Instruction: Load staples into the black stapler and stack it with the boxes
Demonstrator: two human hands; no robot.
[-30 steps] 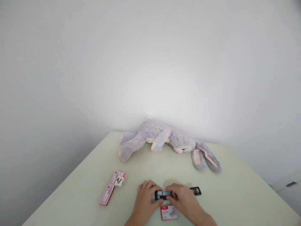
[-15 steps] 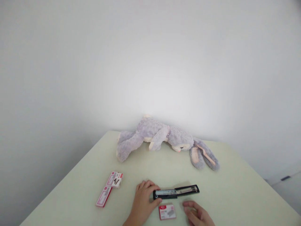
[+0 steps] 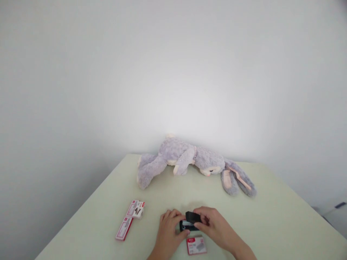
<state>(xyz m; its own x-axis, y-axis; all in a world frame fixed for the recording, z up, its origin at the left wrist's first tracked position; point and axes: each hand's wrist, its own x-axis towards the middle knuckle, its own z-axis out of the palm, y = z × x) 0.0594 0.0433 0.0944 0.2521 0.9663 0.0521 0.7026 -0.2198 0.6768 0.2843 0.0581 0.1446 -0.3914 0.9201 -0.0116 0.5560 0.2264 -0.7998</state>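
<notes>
A plain pale wall [image 3: 173,79] rises behind a light green desk [image 3: 260,213]. Toward the near edge, a black stapler [image 3: 193,217] sits open. The left hand [image 3: 169,230] pinches its left end; the right hand's [image 3: 215,226] grip pinches its raised top. A red-and-white staple box [image 3: 196,246] lies just nearer; a lavender plush rabbit [image 3: 179,151] stretches along the far edge.

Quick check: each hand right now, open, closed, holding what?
Left hand: closed, thumb and fingers holding the black stapler's base.
Right hand: closed, gripping the stapler's raised top.
</notes>
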